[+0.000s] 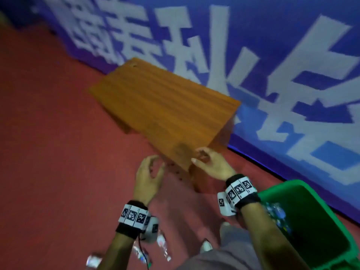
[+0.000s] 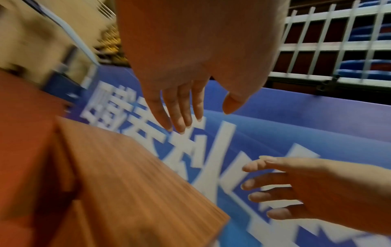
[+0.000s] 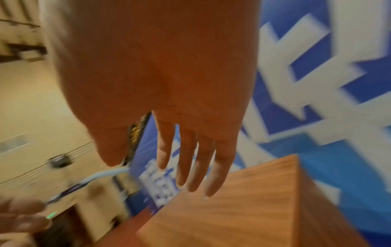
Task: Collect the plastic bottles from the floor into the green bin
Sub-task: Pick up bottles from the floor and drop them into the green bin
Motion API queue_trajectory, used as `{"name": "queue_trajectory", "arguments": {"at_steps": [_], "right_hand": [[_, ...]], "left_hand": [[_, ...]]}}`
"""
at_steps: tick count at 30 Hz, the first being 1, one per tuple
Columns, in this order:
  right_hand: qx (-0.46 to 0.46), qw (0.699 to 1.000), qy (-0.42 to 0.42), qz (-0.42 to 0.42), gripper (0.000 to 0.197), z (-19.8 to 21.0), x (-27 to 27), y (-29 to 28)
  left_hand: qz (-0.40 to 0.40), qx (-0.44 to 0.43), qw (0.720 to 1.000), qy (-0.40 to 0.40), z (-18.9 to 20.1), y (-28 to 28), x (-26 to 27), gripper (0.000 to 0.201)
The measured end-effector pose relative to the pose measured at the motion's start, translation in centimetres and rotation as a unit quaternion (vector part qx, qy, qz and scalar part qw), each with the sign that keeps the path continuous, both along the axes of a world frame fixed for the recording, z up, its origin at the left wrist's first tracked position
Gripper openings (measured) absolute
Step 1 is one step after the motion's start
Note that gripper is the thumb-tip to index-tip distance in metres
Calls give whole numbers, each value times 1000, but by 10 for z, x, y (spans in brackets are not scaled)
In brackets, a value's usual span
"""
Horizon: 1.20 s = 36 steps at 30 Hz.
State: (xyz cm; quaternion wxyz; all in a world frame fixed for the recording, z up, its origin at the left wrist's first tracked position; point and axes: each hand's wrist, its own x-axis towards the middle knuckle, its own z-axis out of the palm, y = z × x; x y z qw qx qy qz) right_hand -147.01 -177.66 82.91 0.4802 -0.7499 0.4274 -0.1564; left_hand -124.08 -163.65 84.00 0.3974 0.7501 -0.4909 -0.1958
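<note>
A wide stretch of red floor (image 1: 48,152) lies open at far left, running up to the near edge of a blue banner (image 1: 272,55) with large white characters. Low in the head view, crumpled plastic bottles (image 1: 161,242) lie on the floor under the person's left forearm, blurred and hard to count. The left hand (image 1: 149,180) hangs above the floor just left of a wooden table (image 1: 163,108), fingers relaxed and slightly spread, holding nothing. The table stands slantwise with its far long edge close to the banner and its near corner between the two hands. The right hand (image 1: 211,164) hovers at that corner, fingers loosely curled and apart, grasping nothing; whether a fingertip touches the tabletop cannot be told. Both wrists wear bands with black-and-white markers. At lower right the green bin (image 1: 319,193) stands on the floor just beside the right forearm, near the banner's foot, with several bottles already inside against its near wall.
</note>
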Motion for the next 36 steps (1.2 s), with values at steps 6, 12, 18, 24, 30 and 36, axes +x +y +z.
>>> {"name": "queue_trajectory", "arguments": {"at_steps": [6,12,18,24,30,36], "right_hand": [[20,968,40,245,55,6,154,59],[11,911,50,410,49,-15,280,125],[10,859,51,509,47,-27,382,157],[-3,867,83,491,50,-38,454,132],[-6,849,212,485,69,-60,475,109],[36,853,266,447,92,-92,447,119]], "left_hand": [[232,-5,973,13,-8,143,80,29],[420,25,907,7,-11,263,97,23],[513,69,855,-12,-10,325,126,24],[473,188,860,-40,-4,325,204,43],[394,286,871,-66,-32,319,292,46],[265,408,873,-41,-119,326,364,48]]}}
